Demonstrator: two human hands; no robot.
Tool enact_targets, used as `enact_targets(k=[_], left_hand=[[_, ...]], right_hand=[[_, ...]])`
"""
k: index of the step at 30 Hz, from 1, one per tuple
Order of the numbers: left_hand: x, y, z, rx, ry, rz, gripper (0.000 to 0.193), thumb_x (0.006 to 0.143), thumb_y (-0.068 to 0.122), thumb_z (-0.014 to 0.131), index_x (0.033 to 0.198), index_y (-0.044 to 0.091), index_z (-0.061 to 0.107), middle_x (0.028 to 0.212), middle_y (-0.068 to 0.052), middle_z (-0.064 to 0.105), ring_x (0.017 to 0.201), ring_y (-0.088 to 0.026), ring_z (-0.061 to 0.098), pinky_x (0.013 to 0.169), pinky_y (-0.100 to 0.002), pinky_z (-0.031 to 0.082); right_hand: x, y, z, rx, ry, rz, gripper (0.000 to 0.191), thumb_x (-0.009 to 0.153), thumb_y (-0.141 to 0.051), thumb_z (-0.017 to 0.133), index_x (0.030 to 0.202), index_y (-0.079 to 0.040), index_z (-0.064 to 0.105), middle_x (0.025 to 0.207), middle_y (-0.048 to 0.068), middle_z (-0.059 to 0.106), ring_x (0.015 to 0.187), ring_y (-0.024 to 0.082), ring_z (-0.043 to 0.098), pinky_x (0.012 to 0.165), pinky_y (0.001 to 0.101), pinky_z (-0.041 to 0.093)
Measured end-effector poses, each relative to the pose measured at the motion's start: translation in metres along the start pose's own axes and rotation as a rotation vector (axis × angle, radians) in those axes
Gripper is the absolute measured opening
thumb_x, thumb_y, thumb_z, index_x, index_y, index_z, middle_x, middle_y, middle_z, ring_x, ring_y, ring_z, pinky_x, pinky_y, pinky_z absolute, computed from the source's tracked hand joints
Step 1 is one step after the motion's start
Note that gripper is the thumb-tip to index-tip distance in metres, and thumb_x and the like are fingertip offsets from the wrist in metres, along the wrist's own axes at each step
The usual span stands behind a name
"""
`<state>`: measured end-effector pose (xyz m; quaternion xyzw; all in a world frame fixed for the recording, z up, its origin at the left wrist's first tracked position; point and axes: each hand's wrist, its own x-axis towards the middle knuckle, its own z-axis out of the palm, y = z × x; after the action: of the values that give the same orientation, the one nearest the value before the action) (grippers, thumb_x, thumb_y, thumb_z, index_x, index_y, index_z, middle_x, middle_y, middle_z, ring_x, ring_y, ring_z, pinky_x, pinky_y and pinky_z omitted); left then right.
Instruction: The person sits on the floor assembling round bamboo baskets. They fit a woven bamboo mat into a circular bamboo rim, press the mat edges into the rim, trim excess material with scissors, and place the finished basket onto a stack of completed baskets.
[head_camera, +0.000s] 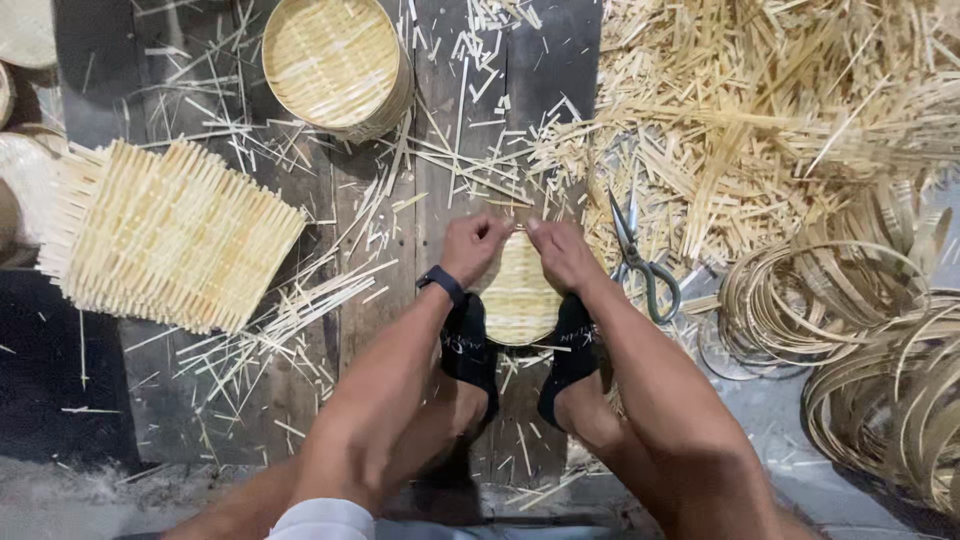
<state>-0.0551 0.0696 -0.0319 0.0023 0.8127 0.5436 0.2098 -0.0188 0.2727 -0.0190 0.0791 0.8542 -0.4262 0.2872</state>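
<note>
Weaving was the step in hand, by the look of it: you sat with a small round mat (518, 300) of bamboo strips pinned flat on the boards (440, 150) between your two feet, the left sock (466, 345) at its left edge and the right sock (575, 350) at its right. Your left hand (473, 245) and right hand (560, 252) met at the mat's far rim, thumb and fingers (497, 228) of each pressed together in a pinch on what seemed to be a thin strip end there; the strip itself was too fine to make out surely. So the mat lay just under and toward you from your fingertips, touching them only at that far edge. The next move, I judged, called for a steady pull or tuck of that strip while your feet kept the mat from turning. Scissors (640, 260) lay near your right hand, on the edge of the loose pile (760, 110) of cut strips. A woven square panel (165, 235) lay well to your left, a round basket (335, 62) stood beyond your hands, and coils (860, 330) of split bamboo lay at your right. You wore a dark watch (441, 283) on the left wrist.
</note>
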Motion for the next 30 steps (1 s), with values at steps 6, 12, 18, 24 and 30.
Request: enact_targets(k=[6, 12, 18, 24, 30], left_hand=[[0.007, 0.013, -0.013, 0.174, -0.042, -0.018, 0.033, 0.096, 0.034, 0.074, 0.097, 0.001, 0.078, 0.083, -0.016, 0.074, 0.075, -0.021, 0.068, 0.071, -0.036, 0.053], [-0.052, 0.064, -0.037, 0.055, -0.033, 0.237, 0.038, 0.075, 0.022, 0.088, 0.108, 0.007, 0.075, 0.101, -0.009, 0.075, 0.091, -0.021, 0.073, 0.082, -0.035, 0.059], [-0.113, 0.076, -0.008, 0.494, 0.114, 0.552, 0.024, 0.086, 0.009, 0.079, 0.106, 0.008, 0.069, 0.11, -0.013, 0.061, 0.09, -0.025, 0.064, 0.077, -0.037, 0.058], [-0.149, 0.051, 0.009, 0.694, -0.04, 0.715, 0.038, 0.085, 0.015, 0.076, 0.12, 0.011, 0.062, 0.105, -0.011, 0.062, 0.099, -0.032, 0.061, 0.086, -0.048, 0.049], [-0.107, 0.058, 0.012, 0.715, 0.276, 0.449, 0.117, 0.05, 0.054, 0.092, 0.142, 0.004, 0.041, 0.135, -0.033, 0.053, 0.129, -0.051, 0.05, 0.106, -0.065, 0.04]], right_hand=[[-0.006, -0.002, -0.014, -0.041, 0.088, -0.182, 0.036, 0.097, -0.027, 0.045, 0.098, 0.007, 0.06, 0.094, 0.027, 0.064, 0.09, 0.042, 0.062, 0.083, 0.0496, 0.05], [-0.144, -0.012, -0.184, -0.677, 0.129, -0.196, 0.046, 0.1, -0.039, 0.043, 0.106, -0.001, 0.068, 0.103, 0.024, 0.069, 0.101, 0.045, 0.062, 0.09, 0.0568, 0.049], [-0.231, 0.029, -0.192, -0.614, -0.029, 0.288, 0.051, 0.101, -0.054, 0.047, 0.117, -0.01, 0.069, 0.106, 0.018, 0.076, 0.094, 0.033, 0.074, 0.092, 0.0455, 0.058], [-0.149, 0.116, -0.067, -0.32, 0.331, 0.117, 0.076, 0.078, -0.048, 0.084, 0.125, 0.006, 0.061, 0.116, 0.026, 0.068, 0.108, 0.04, 0.066, 0.095, 0.0485, 0.054], [-0.113, 0.143, -0.028, -0.19, 0.356, 0.323, 0.086, 0.066, -0.041, 0.089, 0.13, 0.006, 0.055, 0.121, 0.031, 0.066, 0.114, 0.042, 0.065, 0.099, 0.0462, 0.052]])
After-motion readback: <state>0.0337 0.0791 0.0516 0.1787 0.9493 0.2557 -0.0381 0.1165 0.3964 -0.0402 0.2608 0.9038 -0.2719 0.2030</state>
